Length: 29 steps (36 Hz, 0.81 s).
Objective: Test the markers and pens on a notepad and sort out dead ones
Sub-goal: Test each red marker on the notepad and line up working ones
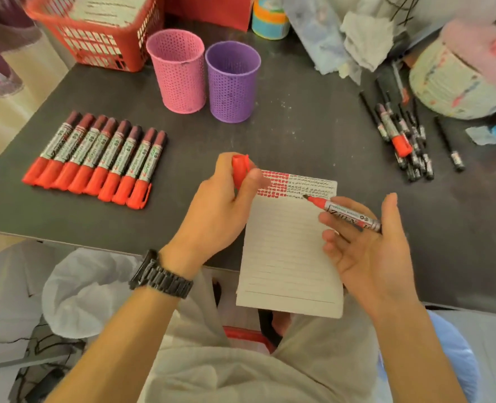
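Observation:
A lined notepad [287, 257] lies at the table's front edge, its top rows filled with red and dark test marks. My right hand [369, 251] holds an uncapped red marker [347, 213] between thumb and fingers, its tip just over the marks at the notepad's top right. My left hand [220, 205] grips the marker's red cap [240, 170] above the notepad's top left corner. A neat row of several capped red markers [95, 161] lies on the left of the table. A pile of black pens with one red marker [406, 135] lies on the right.
A pink mesh cup [178, 71] and a purple mesh cup [232, 82] stand behind the notepad. A red basket [95, 33] sits at the back left. Cloths, a colourful tin [270, 20] and a round woven container [456, 80] crowd the back right on the dark table [313, 126].

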{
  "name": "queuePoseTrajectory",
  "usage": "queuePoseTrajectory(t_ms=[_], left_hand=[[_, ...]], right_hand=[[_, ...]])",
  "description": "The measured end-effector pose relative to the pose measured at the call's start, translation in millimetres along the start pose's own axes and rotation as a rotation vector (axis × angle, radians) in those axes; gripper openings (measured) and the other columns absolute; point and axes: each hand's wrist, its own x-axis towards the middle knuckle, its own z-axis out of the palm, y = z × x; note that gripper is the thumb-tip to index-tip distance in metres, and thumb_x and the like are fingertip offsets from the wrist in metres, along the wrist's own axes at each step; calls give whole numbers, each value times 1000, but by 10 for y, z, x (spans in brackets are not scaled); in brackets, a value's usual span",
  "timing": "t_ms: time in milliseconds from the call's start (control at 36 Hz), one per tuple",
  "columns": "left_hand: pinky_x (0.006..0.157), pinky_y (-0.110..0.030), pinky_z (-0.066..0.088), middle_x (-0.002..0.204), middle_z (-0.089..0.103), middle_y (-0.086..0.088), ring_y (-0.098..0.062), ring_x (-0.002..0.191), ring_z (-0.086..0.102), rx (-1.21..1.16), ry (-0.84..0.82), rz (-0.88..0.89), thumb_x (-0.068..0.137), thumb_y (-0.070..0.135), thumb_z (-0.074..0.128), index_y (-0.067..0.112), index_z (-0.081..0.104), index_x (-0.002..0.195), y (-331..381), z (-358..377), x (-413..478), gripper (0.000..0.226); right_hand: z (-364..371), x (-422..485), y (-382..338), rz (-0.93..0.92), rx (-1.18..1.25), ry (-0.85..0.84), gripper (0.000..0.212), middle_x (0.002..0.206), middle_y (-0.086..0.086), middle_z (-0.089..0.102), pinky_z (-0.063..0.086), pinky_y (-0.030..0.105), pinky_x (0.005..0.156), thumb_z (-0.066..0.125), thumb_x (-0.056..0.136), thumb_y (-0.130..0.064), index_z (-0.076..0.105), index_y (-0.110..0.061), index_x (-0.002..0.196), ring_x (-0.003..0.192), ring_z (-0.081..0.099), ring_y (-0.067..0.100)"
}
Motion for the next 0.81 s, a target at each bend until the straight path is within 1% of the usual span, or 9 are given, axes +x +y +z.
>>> queuePoseTrajectory(t_ms=[83, 139, 194, 250, 306, 472, 583, 694, 806], left_hand=[[53, -26, 43, 81, 66, 11, -4, 64, 60, 84, 47, 2, 99, 59, 39, 31, 39, 104, -42, 102, 55, 29], [67, -34, 50, 100, 67, 17, -7, 83, 64, 129, 35, 34, 99, 57, 41, 25, 43, 111, -77, 140, 62, 34], [84, -19, 44, 123, 58, 23, -6, 111, 58, 195, 12, 88, 96, 55, 50, 20, 47, 123, -110, 151, 59, 44], [91, -14, 33, 138, 54, 14, -8, 123, 51, 300, -28, 114, 91, 49, 62, 19, 44, 129, -142, 151, 57, 52], [96, -17, 31, 143, 52, 9, -13, 127, 49, 388, -57, 126, 87, 48, 68, 20, 42, 132, -155, 161, 52, 60], [86, -19, 34, 131, 58, 10, -10, 115, 53, 392, -20, 108, 77, 58, 73, 27, 41, 126, -143, 171, 47, 66], [80, -9, 26, 132, 57, 13, -8, 116, 52, 389, -21, 93, 75, 62, 73, 30, 39, 126, -176, 176, 72, 69], [81, -6, 22, 134, 55, 13, -8, 117, 52, 397, -33, 89, 74, 65, 72, 32, 39, 127, -202, 183, 101, 71], [79, -3, 19, 134, 55, 14, 0, 113, 48, 398, -39, 87, 74, 66, 71, 34, 39, 128, -215, 188, 112, 71]], right_hand=[[66, 110, -36, -87, -123, 34, 35, 76, 6, 69, 53, 23, 53, 66, 84, -52, 76, -19, 89, 62, 62, 14], [111, 193, -47, -174, -224, 48, 23, 65, 4, 60, 47, 22, 47, 71, 84, -43, 70, -20, 81, 55, 55, 12], [155, 276, -57, -249, -324, 51, 22, 60, 3, 57, 43, 22, 44, 73, 88, -38, 67, -22, 74, 51, 53, 12], [206, 360, -64, -303, -401, 48, 21, 59, 3, 59, 43, 23, 44, 72, 92, -31, 67, -22, 74, 50, 54, 12], [256, 443, -66, -345, -476, 46, 18, 59, 2, 62, 46, 24, 45, 70, 93, -31, 68, -24, 76, 50, 58, 14], [361, 689, -1, -457, -667, 162, 34, 53, 3, 63, 44, 29, 47, 70, 87, -48, 58, -25, 66, 45, 57, 14], [299, 755, 102, -544, -749, 250, 35, 47, -3, 60, 46, 28, 59, 70, 86, -39, 54, -23, 59, 47, 55, 6], [269, 777, 168, -604, -790, 282, 25, 47, -6, 61, 45, 14, 52, 69, 86, -27, 56, -19, 66, 45, 55, 2], [275, 792, 182, -616, -830, 296, 22, 48, -7, 62, 47, 16, 51, 68, 86, -25, 58, -20, 68, 45, 57, 3]])
